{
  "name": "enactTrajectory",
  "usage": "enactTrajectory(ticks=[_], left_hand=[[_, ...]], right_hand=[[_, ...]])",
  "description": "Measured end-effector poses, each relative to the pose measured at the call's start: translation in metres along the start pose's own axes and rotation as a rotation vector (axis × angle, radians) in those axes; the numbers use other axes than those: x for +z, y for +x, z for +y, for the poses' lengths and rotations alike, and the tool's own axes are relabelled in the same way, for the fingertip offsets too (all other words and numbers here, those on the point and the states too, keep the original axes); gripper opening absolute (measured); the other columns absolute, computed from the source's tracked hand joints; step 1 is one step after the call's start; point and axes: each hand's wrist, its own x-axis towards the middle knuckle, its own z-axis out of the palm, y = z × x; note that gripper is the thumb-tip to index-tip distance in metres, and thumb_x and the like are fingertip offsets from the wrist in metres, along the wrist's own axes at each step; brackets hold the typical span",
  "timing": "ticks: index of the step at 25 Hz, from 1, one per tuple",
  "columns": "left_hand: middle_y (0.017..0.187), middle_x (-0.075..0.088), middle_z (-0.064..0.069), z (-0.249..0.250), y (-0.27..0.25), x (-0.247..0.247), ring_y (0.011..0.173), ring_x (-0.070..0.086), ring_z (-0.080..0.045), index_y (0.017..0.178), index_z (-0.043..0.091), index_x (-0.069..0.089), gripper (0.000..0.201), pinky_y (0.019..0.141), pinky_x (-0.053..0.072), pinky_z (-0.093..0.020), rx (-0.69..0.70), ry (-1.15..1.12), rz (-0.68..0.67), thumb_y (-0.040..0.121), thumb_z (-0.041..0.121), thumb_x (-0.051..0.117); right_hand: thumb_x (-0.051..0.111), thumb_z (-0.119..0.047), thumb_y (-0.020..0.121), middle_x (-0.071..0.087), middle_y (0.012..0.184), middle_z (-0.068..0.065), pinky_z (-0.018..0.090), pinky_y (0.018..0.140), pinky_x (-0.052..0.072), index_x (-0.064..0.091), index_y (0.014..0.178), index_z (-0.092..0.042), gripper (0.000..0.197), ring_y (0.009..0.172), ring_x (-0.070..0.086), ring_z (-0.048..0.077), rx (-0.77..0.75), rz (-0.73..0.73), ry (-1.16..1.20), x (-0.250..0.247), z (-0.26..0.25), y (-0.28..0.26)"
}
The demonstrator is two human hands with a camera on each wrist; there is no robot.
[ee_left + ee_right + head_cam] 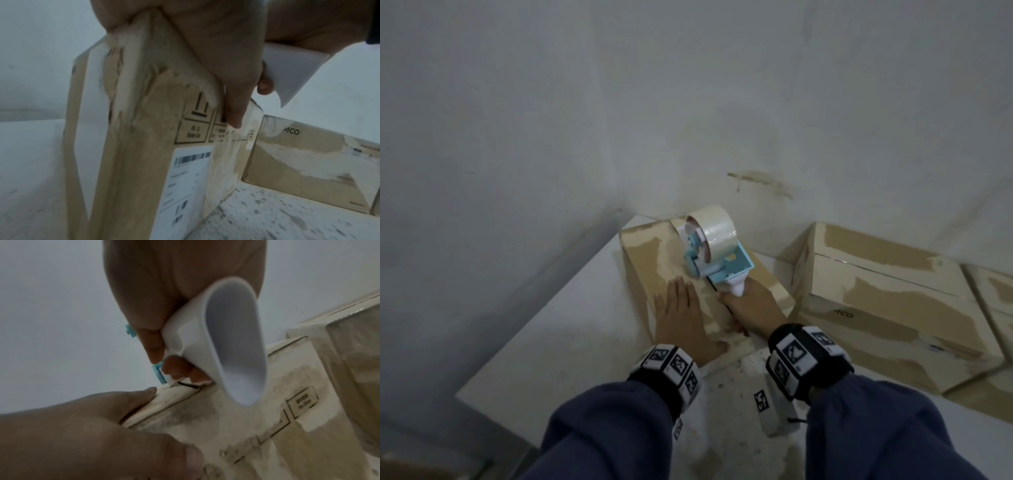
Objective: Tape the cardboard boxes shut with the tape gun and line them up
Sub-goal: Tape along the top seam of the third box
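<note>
A worn brown cardboard box (650, 260) stands on a white surface in the corner, its top seam (714, 284) running toward me. My left hand (681, 315) lies flat on the box top left of the seam, fingers straight, thumb (234, 113) down the near side. My right hand (748, 308) grips the white handle (222, 344) of a blue tape gun (717, 257) with a pale tape roll (714, 233), its head on the seam. In the left wrist view the box's (144, 146) near face shows a barcode label (189, 175).
A second taped box (887, 301) lies to the right against the wall, with another box (993, 301) beyond it at the frame edge. Grey walls (585, 102) close in behind and on the left. The white surface (558, 329) ends at a left edge.
</note>
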Motion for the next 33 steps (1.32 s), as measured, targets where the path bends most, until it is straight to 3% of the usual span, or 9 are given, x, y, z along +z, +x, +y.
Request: enactTrajectory(ticks=[4, 9, 12, 15, 18, 21, 24, 28, 33], left_hand=[[0.159, -0.011, -0.014, 0.002, -0.002, 0.0, 0.147, -0.009, -0.03, 0.149, 0.005, -0.01, 0.123, 0.118, -0.002, -0.051, 0.004, -0.023, 0.035, 0.069, 0.076, 0.051], [0.158, -0.013, -0.017, 0.003, -0.004, 0.0, 0.147, -0.008, -0.035, 0.15, 0.009, -0.011, 0.121, 0.119, 0.0, -0.054, 0.02, -0.014, 0.04, 0.07, 0.079, 0.046], [0.157, -0.017, -0.013, 0.006, -0.001, -0.007, 0.146, -0.006, -0.037, 0.149, 0.021, -0.015, 0.121, 0.117, 0.006, -0.055, 0.06, 0.015, 0.005, 0.067, 0.074, 0.056], [0.158, -0.016, -0.004, 0.004, 0.012, -0.02, 0.146, -0.014, -0.031, 0.149, 0.027, -0.013, 0.123, 0.116, -0.002, -0.055, 0.237, 0.168, -0.027, 0.063, 0.07, 0.063], [0.159, -0.014, 0.001, 0.002, 0.028, -0.023, 0.145, -0.02, -0.027, 0.15, 0.03, -0.008, 0.11, 0.115, -0.01, -0.058, 0.454, 0.258, -0.039, 0.07, 0.067, 0.058], [0.16, -0.011, 0.003, -0.002, 0.041, -0.016, 0.146, -0.017, -0.021, 0.15, 0.033, -0.002, 0.1, 0.116, -0.008, -0.056, 0.561, 0.285, -0.058, 0.074, 0.064, 0.054], [0.16, -0.005, 0.004, -0.002, 0.051, -0.016, 0.147, -0.011, -0.019, 0.151, 0.033, 0.004, 0.095, 0.118, -0.004, -0.054, 0.533, 0.231, -0.086, 0.076, 0.06, 0.056], [0.16, -0.001, 0.002, 0.003, 0.057, -0.022, 0.147, -0.006, -0.021, 0.15, 0.031, 0.009, 0.09, 0.119, 0.0, -0.053, 0.498, 0.246, -0.096, 0.078, 0.059, 0.054], [0.16, -0.003, 0.004, 0.003, 0.053, -0.02, 0.148, -0.006, -0.025, 0.151, 0.029, 0.003, 0.093, 0.118, 0.005, -0.053, 0.504, 0.271, -0.078, 0.079, 0.06, 0.053]], right_hand=[[0.057, -0.023, 0.085, 0.054, 0.058, 0.002, 0.021, 0.04, 0.037, 0.053, 0.077, -0.019, 0.009, 0.04, 0.046, 0.013, 0.074, -0.004, 0.087, -0.015, 0.002, -0.045], [0.061, -0.03, 0.087, 0.059, 0.066, 0.005, 0.024, 0.044, 0.044, 0.052, 0.094, -0.026, 0.012, 0.042, 0.052, 0.008, 0.11, -0.06, 0.166, -0.032, 0.026, -0.102], [0.062, -0.042, 0.085, 0.066, 0.072, 0.003, 0.027, 0.051, 0.051, 0.052, 0.097, -0.031, 0.02, 0.054, 0.065, 0.015, 0.154, -0.107, 0.124, -0.039, 0.029, -0.104], [0.069, -0.019, 0.077, 0.065, 0.079, -0.004, 0.027, 0.064, 0.05, 0.059, 0.087, -0.027, 0.016, 0.073, 0.062, 0.015, 0.162, -0.085, 0.09, -0.045, 0.028, -0.095], [0.057, 0.002, 0.075, 0.056, 0.064, 0.006, 0.03, 0.058, 0.044, 0.058, 0.075, -0.012, 0.014, 0.058, 0.053, 0.019, 0.186, -0.049, 0.221, -0.044, 0.027, -0.089], [0.06, 0.003, 0.075, 0.049, 0.055, 0.006, 0.029, 0.046, 0.035, 0.058, 0.078, -0.009, 0.012, 0.044, 0.042, 0.018, 0.185, 0.025, 0.372, -0.039, 0.023, -0.08], [0.068, -0.006, 0.074, 0.05, 0.048, -0.005, 0.025, 0.042, 0.033, 0.06, 0.076, -0.019, 0.015, 0.041, 0.039, 0.015, 0.182, 0.095, 0.366, -0.035, 0.015, -0.067], [0.068, -0.012, 0.074, 0.052, 0.053, -0.003, 0.025, 0.043, 0.038, 0.06, 0.079, -0.021, 0.012, 0.042, 0.043, 0.014, 0.147, 0.11, 0.281, -0.033, 0.006, -0.063], [0.07, -0.009, 0.072, 0.058, 0.06, -0.009, 0.023, 0.047, 0.039, 0.061, 0.084, -0.02, 0.019, 0.046, 0.048, 0.003, 0.189, 0.141, 0.325, -0.038, 0.037, -0.108]])
